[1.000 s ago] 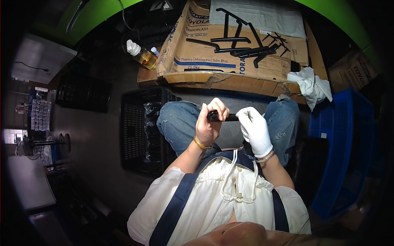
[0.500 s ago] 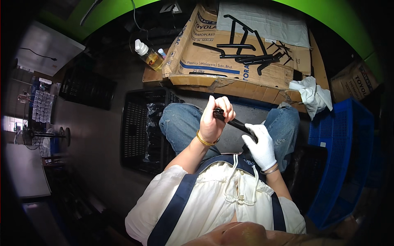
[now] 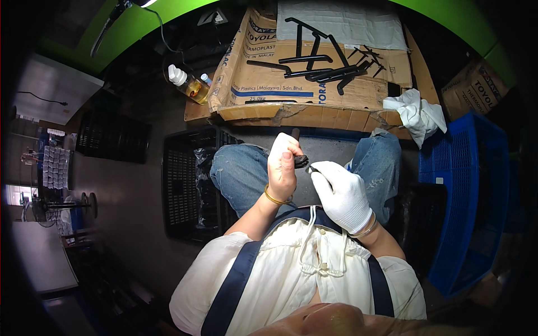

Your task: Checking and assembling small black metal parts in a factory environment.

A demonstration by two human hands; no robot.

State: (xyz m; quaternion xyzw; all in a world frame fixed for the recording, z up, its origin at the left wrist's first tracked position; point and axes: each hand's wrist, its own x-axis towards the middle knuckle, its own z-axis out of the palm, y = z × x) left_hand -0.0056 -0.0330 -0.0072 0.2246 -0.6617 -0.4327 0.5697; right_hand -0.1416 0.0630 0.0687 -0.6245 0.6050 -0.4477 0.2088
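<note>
My bare left hand [image 3: 283, 168] is closed around a black bar-shaped part [image 3: 301, 162], one end of which sticks out above the fist while the thicker end points toward my other hand. Close beside that end, my white-gloved right hand [image 3: 339, 193] has thumb and fingers pinched together; what lies between the fingertips is too small to make out. Several similar black bars [image 3: 305, 59] lie loosely piled on the flattened cardboard box [image 3: 269, 92] in front of me. Thinner black pieces [image 3: 370, 59] are grouped to their right.
A spray bottle of yellow liquid [image 3: 190, 87] stands left of the cardboard. A crumpled white cloth [image 3: 417, 115] hangs over its right front corner. Black crates [image 3: 182, 185] stand to my left, a blue crate [image 3: 459, 213] to my right. A white sheet [image 3: 342, 25] covers the cardboard's far side.
My left hand has turned the black bar from slanting toward the right hand to standing roughly upright. My right hand has let go of the bar and closed into a pinch near its end.
</note>
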